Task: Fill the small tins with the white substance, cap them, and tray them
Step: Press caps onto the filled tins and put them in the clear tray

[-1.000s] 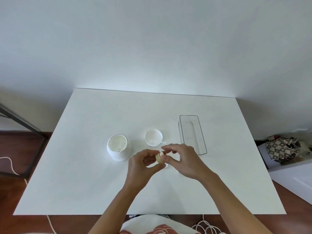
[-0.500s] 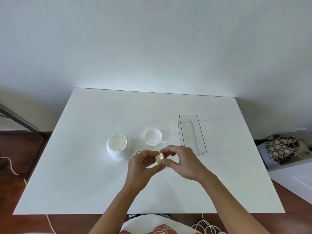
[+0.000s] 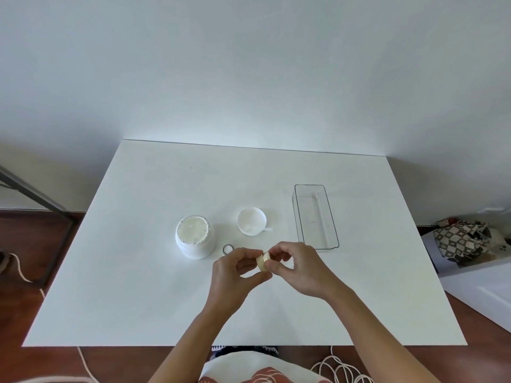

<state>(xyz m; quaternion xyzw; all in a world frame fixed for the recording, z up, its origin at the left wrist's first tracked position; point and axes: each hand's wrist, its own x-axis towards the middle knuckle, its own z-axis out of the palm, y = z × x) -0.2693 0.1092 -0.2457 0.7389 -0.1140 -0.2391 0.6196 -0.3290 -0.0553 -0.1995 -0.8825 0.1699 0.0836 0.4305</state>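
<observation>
Two hands on one tin (image 3: 262,261), held above the table (image 3: 138,272) near its middle, between me and the bowl (image 3: 251,224). Left hand (image 3: 235,275) pinches the tin from the left, thumb under, fingers over. Right hand (image 3: 300,268) grips its right end with thumb and fingertips. Both are closed on it; I can't tell whether body and cap are already mated or being twisted.

Handling call: the tin looks tiny, pale gold, thin metal, so light and rigid but easy to dent if squeezed hard. Smooth wall, probably slippery, worse if any white stuff has smeared on it. Best hold is on the round side wall with opposed fingertips, one hand per half, turning about its axis. Keep it level if it's filled.

Jar (image 3: 195,236) of white substance sits open at left, well apart from the hands. Small metal ring (image 3: 228,248) lies on the table just right of the jar, partly behind my left fingers; could be another tin or a cap, too small to say. Bowl is far of the hands, with a white handle sticking out to its right. Tray (image 3: 300,217), clear plastic, stands at right, just beyond the right hand; I see no tins in it.

Judgement: early in the task, capping or opening step.
</observation>
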